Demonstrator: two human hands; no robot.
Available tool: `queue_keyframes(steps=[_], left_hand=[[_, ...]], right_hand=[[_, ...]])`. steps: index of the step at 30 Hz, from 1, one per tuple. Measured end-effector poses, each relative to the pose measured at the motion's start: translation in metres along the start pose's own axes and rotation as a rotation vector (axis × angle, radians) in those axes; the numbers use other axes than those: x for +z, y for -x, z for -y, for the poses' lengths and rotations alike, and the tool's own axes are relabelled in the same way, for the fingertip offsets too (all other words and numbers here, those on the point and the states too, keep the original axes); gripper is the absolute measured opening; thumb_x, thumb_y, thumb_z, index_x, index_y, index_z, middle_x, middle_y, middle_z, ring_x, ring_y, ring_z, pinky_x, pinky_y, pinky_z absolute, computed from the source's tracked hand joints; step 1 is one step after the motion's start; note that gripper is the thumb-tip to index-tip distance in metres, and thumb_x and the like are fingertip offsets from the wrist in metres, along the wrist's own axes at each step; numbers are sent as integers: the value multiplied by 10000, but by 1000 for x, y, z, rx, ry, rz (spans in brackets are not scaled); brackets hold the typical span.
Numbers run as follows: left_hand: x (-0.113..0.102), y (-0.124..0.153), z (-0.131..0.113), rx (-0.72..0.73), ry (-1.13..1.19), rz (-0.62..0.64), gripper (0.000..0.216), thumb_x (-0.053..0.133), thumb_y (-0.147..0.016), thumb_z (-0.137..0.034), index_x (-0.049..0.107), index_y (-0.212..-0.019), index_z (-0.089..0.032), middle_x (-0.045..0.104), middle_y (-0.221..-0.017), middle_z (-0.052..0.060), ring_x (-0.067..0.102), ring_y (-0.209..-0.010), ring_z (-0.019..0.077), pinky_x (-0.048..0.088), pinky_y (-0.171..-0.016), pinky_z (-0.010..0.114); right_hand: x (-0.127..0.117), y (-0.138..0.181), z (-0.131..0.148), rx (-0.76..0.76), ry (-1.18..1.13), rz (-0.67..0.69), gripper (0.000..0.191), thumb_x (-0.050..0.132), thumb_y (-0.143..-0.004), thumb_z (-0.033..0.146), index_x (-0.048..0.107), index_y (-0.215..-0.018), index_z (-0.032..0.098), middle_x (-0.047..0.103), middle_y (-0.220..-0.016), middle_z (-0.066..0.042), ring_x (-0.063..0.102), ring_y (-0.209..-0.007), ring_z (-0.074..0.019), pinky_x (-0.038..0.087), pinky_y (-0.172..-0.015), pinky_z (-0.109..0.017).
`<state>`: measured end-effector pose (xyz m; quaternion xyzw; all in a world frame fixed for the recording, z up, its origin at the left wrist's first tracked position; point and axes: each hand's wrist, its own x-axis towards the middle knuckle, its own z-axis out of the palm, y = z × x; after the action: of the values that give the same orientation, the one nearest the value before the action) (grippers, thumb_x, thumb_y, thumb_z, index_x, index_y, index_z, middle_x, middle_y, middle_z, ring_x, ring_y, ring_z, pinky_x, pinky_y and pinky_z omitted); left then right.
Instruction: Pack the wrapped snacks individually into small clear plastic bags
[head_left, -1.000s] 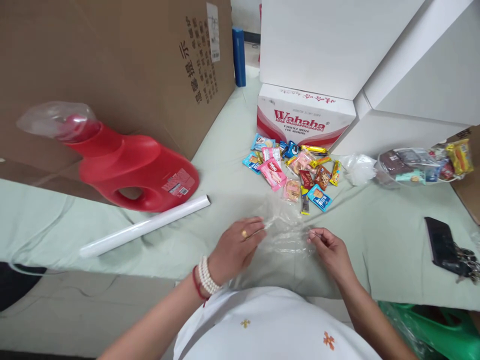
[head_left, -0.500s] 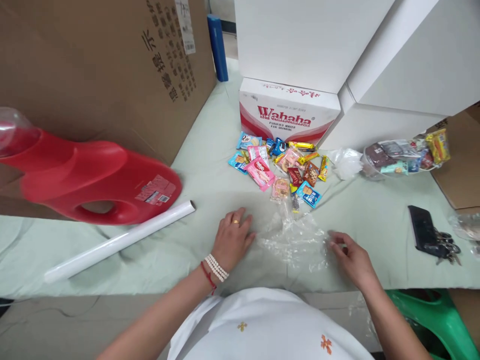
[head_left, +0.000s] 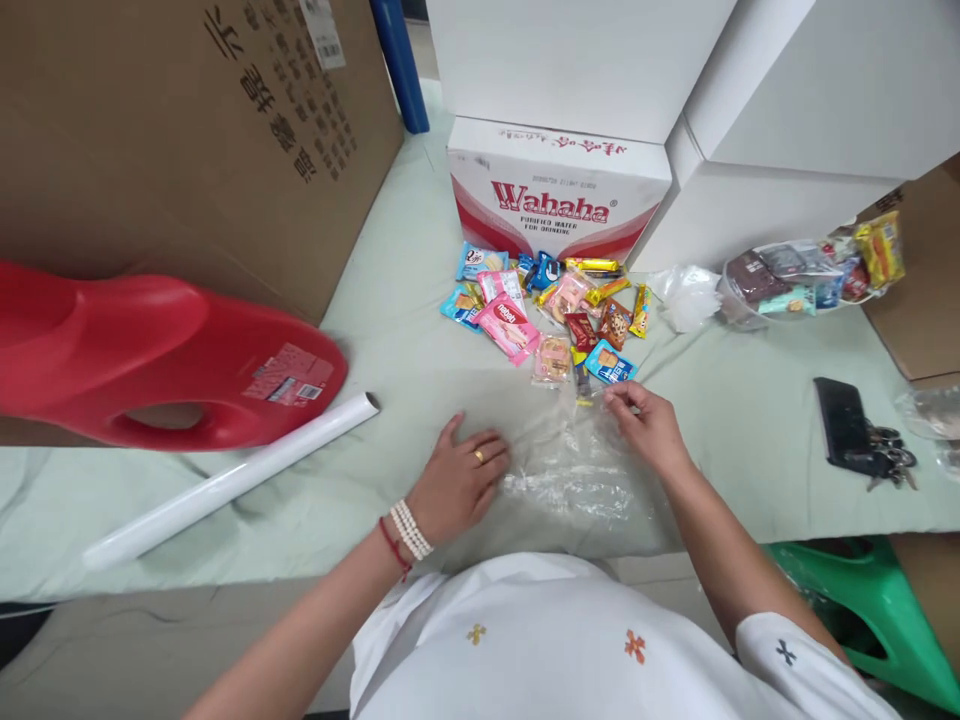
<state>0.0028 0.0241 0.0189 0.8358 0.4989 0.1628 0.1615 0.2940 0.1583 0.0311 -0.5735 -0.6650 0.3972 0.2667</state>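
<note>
Well, in the head view, the left hand (head_left: 459,480) rests palm down with its fingers loosely together and the thumb spread well away, the fingertips at the left edge of a clear plastic bag (head_left: 570,485). The right hand (head_left: 646,428) has its thumb and forefinger closed together, pinching the bag's upper right edge, just beside a blue cracker packet (head_left: 611,362); its other fingers curl in toward the palm. The bag lies crinkled and flat on the pale green cloth (head_left: 750,470), between the two hands and in front of a loose heap of wrapped snacks, among them a pink wafer packet (head_left: 508,327) and a brown cookie packet (head_left: 615,324)

The heap sits at the foot of a white and red Wahaha carton (head_left: 555,205), whose inside is hidden. To its right are a crumpled whitish bag (head_left: 686,298) and, touching it, a clear container (head_left: 739,312) filled with more packets, brown, grey, teal and yellow; whether it is a tub or a bag, I cannot tell. At the left, a red jug (head_left: 202,355) lies on its side behind a white tube (head_left: 232,480), against a large brown carton (head_left: 150,130)
</note>
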Motion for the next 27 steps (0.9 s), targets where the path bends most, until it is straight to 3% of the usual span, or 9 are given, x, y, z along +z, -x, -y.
queue_keyframes(steps=[4, 8, 11, 13, 16, 19, 23, 25, 27], left_hand=[[-11, 6, -10, -231, 41, -16, 387, 399, -1004, -284, 763, -888, -222, 760, -1077, 85, 606, -1049, 284, 430, -942, 569], [-5, -15, -23, -382, -206, -3, 459, 455, -1027, -332, 729, -687, -189, 700, -840, 128, 583, -919, 293, 442, -820, 510], [8, -24, -20, -283, -334, -125, 282, 515, -993, -193, 788, -1043, -242, 735, -1056, 137, 612, -1090, 300, 418, -978, 537], [16, -24, -13, -121, -316, -146, 472, 496, -984, -111, 672, -1328, -381, 711, -1298, 78, 576, -1282, 280, 307, -1144, 576], [19, -23, 0, 21, -213, -28, 606, 469, -1000, -119, 487, -1494, -471, 607, -1501, 11, 463, -1461, 275, 83, -1246, 667], [16, -26, 6, -110, -142, 9, 525, 490, -1028, -308, 446, -1546, -382, 570, -1537, 77, 446, -1477, 346, -59, -1194, 784], [11, -26, 6, -249, -105, 38, 703, 540, -975, -546, 376, -1596, -262, 465, -1606, 158, 374, -1510, 406, -81, -1161, 817], [10, -24, 6, -272, -89, 65, 807, 573, -933, -608, 352, -1606, -222, 402, -1640, 179, 309, -1540, 417, -71, -1167, 809], [8, -23, 9, -298, -46, 88, 786, 546, -942, -623, 377, -1592, -214, 381, -1652, 177, 296, -1549, 406, -46, -1179, 796]], right_hand=[[6, -7, 7, 36, -142, -12, 388, 604, -889, 580, 690, -961, 208, 635, -688, 6, 511, -508, -143, 405, -514, -263], [3, -23, 6, 11, -120, -35, 370, 632, -858, 553, 703, -902, 193, 647, -705, -1, 481, -519, -127, 387, -533, -261], [-10, -41, -2, 30, -110, -75, 371, 647, -828, 540, 707, -888, 179, 662, -702, -8, 464, -530, -124, 382, -545, -262], [-21, -53, -10, 49, -88, -88, 371, 647, -811, 530, 707, -887, 171, 669, -700, -13, 463, -531, -124, 383, -546, -265], [-36, -66, -21, 79, -20, -65, 377, 619, -809, 514, 711, -897, 159, 677, -706, -25, 474, -527, -130, 396, -545, -272], [-49, -70, -26, 73, 169, -70, 369, 582, -833, 450, 735, -982, 150, 703, -796, -59, 535, -589, -161, 460, -620, -307], [-55, -45, -10, -133, 524, -287, 405, 545, -916, 371, 724, -1205, 151, 677, -1128, -162, 634, -886, -261, 510, -874, -416], [-43, -15, 7, -288, 533, -170, 386, 497, -973, 337, 720, -1244, 176, 669, -1141, -166, 634, -1003, -285, 510, -925, -419], [-22, 21, 24, -476, 432, 271, 349, 480, -994, 271, 738, -1226, 230, 694, -1154, -133, 648, -1025, -256, 527, -911, -372]])
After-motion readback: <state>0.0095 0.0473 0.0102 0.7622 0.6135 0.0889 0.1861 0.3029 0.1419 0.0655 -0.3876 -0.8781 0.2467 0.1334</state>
